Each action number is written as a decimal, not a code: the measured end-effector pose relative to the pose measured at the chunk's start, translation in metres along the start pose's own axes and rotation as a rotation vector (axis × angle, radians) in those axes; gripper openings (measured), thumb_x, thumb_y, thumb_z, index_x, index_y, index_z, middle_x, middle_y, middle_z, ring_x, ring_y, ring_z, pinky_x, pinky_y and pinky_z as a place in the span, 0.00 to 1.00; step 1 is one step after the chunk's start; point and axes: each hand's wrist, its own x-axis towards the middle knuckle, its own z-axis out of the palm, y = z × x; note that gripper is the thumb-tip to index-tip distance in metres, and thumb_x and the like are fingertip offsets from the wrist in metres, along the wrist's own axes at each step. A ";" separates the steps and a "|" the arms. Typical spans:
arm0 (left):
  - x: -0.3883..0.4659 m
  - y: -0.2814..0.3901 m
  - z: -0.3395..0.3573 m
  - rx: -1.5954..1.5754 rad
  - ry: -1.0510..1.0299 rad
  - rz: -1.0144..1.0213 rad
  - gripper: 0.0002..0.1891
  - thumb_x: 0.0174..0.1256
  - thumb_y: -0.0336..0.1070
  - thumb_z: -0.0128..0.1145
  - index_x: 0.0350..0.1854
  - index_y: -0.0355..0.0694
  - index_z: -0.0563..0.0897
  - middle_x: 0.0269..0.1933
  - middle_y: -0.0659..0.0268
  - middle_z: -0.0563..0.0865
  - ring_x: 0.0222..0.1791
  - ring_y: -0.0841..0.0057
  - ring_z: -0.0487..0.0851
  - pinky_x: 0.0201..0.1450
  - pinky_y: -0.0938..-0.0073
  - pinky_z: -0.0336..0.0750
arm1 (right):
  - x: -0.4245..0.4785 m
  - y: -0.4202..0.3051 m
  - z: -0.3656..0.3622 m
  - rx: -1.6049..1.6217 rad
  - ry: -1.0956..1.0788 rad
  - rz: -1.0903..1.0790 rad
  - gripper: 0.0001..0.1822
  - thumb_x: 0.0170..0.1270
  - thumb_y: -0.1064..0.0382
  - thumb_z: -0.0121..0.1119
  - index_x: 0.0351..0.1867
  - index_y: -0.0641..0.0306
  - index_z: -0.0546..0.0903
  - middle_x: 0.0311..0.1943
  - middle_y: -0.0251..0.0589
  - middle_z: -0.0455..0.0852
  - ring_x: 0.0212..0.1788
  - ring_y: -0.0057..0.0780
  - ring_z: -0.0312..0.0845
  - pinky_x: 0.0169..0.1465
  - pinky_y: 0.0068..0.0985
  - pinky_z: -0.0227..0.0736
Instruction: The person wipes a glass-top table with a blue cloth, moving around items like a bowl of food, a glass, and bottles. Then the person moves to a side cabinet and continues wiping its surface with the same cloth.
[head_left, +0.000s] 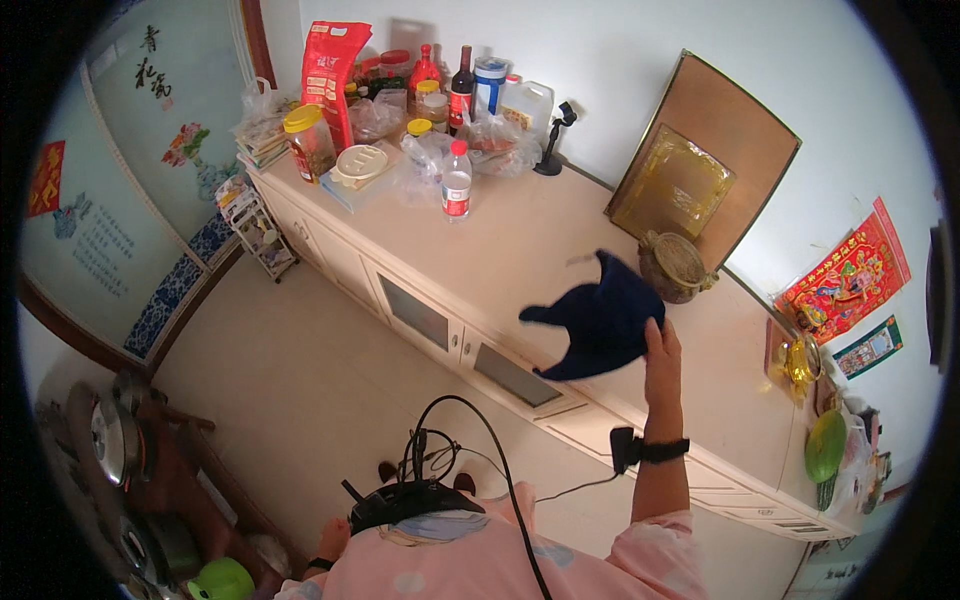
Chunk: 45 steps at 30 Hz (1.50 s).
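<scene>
My right hand (663, 352) grips the edge of a dark blue cloth (611, 319), which flares out to the left above the sideboard top (517, 251). Just beyond the cloth stands a brown two-handled pot (675, 270) with grainy material in it. The cloth overlaps the pot in view; I cannot tell whether they touch. Low by my waist is my left hand (334, 537), partly hidden by my clothing and the black device at my waist, so its fingers are not clear.
A plastic bottle with a red cap (456, 184) stands near the sideboard's front edge. Jars, bags and a wine bottle (461, 90) crowd the far left end. A brown board (739, 135) leans on the wall. Gold ornaments (801, 360) and a green melon (825, 446) sit right.
</scene>
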 end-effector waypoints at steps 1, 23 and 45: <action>0.005 0.002 -0.004 -0.007 -0.056 0.002 0.15 0.69 0.47 0.54 0.36 0.38 0.81 0.36 0.52 0.84 0.41 0.58 0.83 0.40 0.59 0.77 | 0.017 0.011 0.005 -0.283 -0.003 -0.035 0.18 0.75 0.56 0.55 0.55 0.69 0.77 0.38 0.42 0.84 0.40 0.27 0.77 0.44 0.26 0.73; 0.323 0.163 -0.188 -0.451 -0.077 0.010 0.10 0.69 0.38 0.57 0.41 0.35 0.79 0.33 0.61 0.84 0.30 0.75 0.81 0.34 0.72 0.78 | 0.076 0.097 0.143 -0.762 -0.072 -0.239 0.11 0.67 0.62 0.61 0.47 0.63 0.83 0.58 0.52 0.80 0.61 0.50 0.75 0.64 0.38 0.69; 0.239 0.152 -0.152 -0.169 -0.297 -0.140 0.14 0.69 0.43 0.55 0.31 0.38 0.82 0.26 0.63 0.83 0.25 0.74 0.79 0.30 0.68 0.76 | 0.095 0.136 0.247 -1.284 -0.553 -0.282 0.38 0.70 0.36 0.49 0.73 0.60 0.66 0.79 0.54 0.48 0.79 0.56 0.41 0.73 0.63 0.35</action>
